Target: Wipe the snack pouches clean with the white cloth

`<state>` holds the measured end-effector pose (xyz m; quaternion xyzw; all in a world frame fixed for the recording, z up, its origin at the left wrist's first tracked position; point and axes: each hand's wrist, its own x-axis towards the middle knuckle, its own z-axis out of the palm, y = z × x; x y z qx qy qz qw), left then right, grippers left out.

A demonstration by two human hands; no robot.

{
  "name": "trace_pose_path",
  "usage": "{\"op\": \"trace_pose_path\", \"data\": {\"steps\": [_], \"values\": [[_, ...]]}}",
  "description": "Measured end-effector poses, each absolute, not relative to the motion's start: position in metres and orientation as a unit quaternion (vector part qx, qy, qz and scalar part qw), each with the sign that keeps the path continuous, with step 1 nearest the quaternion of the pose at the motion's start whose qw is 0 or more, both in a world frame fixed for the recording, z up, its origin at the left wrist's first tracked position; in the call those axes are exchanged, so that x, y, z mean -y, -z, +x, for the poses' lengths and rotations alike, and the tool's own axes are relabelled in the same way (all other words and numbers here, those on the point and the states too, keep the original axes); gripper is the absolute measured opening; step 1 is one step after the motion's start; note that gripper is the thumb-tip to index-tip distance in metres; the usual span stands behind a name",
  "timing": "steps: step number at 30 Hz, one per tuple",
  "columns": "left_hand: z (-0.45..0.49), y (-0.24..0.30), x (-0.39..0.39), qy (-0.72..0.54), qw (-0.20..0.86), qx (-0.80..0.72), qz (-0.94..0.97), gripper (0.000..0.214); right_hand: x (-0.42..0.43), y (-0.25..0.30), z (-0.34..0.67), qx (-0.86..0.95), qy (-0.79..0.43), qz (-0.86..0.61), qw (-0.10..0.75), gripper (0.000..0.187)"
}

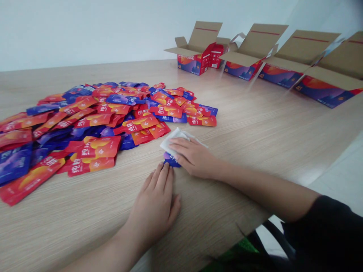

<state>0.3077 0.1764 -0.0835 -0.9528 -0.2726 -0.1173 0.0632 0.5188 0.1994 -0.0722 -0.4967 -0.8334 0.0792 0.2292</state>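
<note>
A blue sachet [172, 160] with white lettering lies flat on the table between my hands, its far part covered. My right hand [195, 156] presses a folded white cloth [178, 135] down over it, fingers spread across the cloth. My left hand [155, 198] lies palm down, fingers stretched out, with its fingertips on the near edge of the sachet. Left of and beyond my hands spreads a large heap of red-orange sachets [138, 124] and blue sachets [124, 99].
Along the back right of the wooden table [244, 124] stand several open cartons with raised flaps, among them a nearer carton [323, 90] and a farther carton [193, 62]. A pale wall [85, 30] rises behind. The table's edge runs past my right arm.
</note>
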Motion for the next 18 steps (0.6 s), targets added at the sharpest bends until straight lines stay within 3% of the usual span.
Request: {"op": "trace_pose_path", "data": {"steps": [5,13,18], "values": [[0.308,0.085,-0.175,0.114,0.071,0.276,-0.952,0.057,-0.211,0.080,0.532,0.779,-0.027,-0.583,0.229,0.048],[0.309,0.083,-0.176,0.113,0.063,0.280,-0.951,0.055,-0.192,0.074,0.504,0.860,-0.037,-0.469,0.199,0.051],[0.308,0.085,-0.176,0.110,0.060,0.280,-0.952,0.057,-0.211,0.076,0.533,0.800,-0.027,-0.567,0.196,0.051]]}}
